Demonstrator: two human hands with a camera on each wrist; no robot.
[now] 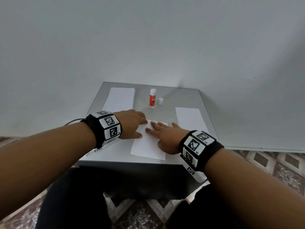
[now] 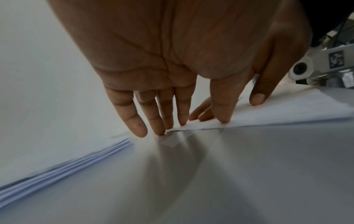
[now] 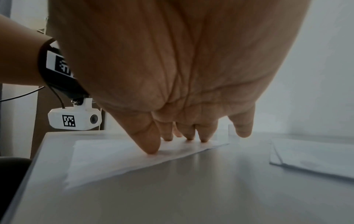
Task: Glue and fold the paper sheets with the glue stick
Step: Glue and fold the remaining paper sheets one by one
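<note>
Grey table (image 1: 184, 100), small and square, set against a pale wall (image 1: 148, 38); patterned floor (image 1: 272, 162) at the lower edges of the head view.

Folded paper (image 1: 148, 146): white, narrow rectangle, lying flat at frame centre near the table's front edge, long side running away from the viewer.

Left hand (image 1: 132, 123): fingers straight and held together, tips pressing the paper's far left corner, thumb on its left edge. The left wrist view shows the fingertips (image 2: 182, 121) on the sheet's edge.

Right hand (image 1: 165, 136): fingers spread and flat, pressing down on the sheet's right half.

Glue stick (image 1: 152, 98): white tube, red label, upright, upper centre of the table. Its white cap (image 1: 160, 101) stands just beside it on the right.

Paper stack (image 1: 119, 98): white, upper left of the table.

Second paper stack (image 1: 189, 119): white, right side of the table, apart from the folded piece.
</note>
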